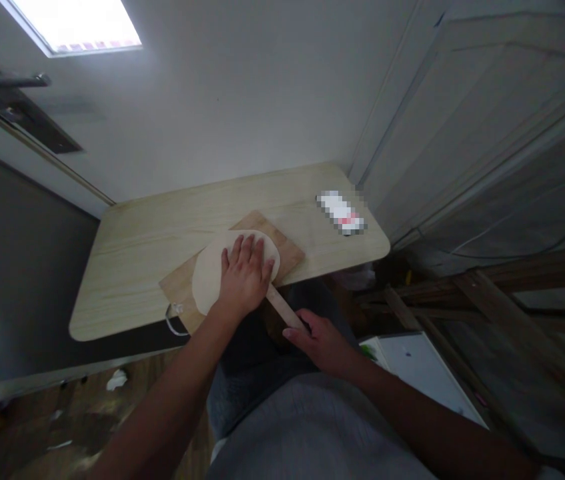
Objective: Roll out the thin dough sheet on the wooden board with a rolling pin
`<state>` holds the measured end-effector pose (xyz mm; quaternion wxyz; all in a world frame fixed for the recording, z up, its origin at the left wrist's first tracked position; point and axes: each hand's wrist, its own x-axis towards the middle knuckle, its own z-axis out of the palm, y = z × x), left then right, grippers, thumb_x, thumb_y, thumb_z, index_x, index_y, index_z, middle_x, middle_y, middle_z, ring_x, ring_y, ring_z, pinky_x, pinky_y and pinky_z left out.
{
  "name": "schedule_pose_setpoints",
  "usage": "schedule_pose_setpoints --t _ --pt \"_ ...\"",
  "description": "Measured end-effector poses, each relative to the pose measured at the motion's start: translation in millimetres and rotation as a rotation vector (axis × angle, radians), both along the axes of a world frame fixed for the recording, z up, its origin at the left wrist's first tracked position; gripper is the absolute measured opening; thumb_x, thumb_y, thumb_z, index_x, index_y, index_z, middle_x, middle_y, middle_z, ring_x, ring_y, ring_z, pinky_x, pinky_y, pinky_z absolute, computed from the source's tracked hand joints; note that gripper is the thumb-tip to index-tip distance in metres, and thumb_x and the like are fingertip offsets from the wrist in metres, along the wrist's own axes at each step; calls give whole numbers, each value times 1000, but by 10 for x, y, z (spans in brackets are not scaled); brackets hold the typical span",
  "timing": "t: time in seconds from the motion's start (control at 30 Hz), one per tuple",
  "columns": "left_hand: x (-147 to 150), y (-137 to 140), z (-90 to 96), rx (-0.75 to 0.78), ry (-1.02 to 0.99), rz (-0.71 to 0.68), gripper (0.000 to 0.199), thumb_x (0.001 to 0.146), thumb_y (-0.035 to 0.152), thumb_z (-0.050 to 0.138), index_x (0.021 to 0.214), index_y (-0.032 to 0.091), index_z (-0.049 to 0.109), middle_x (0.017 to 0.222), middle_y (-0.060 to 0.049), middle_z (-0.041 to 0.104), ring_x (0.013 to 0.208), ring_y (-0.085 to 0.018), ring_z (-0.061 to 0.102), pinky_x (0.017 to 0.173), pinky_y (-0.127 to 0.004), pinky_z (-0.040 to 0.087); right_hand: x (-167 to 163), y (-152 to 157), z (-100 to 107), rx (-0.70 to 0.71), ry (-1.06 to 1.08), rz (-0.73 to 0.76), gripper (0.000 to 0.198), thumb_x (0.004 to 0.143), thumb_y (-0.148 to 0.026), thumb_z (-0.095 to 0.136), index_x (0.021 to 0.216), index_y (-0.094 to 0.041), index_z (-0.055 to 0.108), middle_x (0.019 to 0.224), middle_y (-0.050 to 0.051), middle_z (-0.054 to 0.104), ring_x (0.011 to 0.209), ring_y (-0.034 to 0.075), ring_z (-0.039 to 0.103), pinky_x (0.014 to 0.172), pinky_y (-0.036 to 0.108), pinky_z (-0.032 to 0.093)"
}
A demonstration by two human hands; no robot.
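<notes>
A pale, flat, rounded hand fan (207, 277) with a straight handle (283, 307) lies on a thin brown board (287, 252). My left hand (245, 277) rests flat on the fan's face, fingers spread and palm down. Fingers and thumb of my right hand (319, 339) close round the handle's lower end, just off the table's front edge. Part of the fan's middle is hidden beneath my left hand. At the board's lower left corner hangs a whitish loop of cord (175, 323).
The light wood table (132, 267) stands against a white door (242, 100) with a metal handle (7, 81). On its right side lies a pixelated, phone-shaped object (341, 212). Wooden beams (492, 293) and a white box-like panel (422, 373) are at right; crumpled paper (117, 380) is on the floor.
</notes>
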<state>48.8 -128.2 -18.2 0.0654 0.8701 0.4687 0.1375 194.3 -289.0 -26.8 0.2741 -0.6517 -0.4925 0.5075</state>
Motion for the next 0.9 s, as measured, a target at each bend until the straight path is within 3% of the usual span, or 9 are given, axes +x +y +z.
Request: schedule_pose_setpoints --t 0.4,0.9 --pt "357 122 12 34 -22 -58 53 102 48 32 147 24 46 159 -7 40 150 -32 26 121 -62 14 114 34 27 -12 -91 -50 27 92 -45 58 83 -20 55 62 -4 51 57 12 46 52 26 30" --pt "793 225 60 34 -78 -112 49 101 51 36 143 30 50 156 -6 45 146 -32 33 121 -62 10 309 19 -109 19 -72 -102 33 93 -49 55 78 -21 50 63 -5 48 59 12 47 54 25 31"
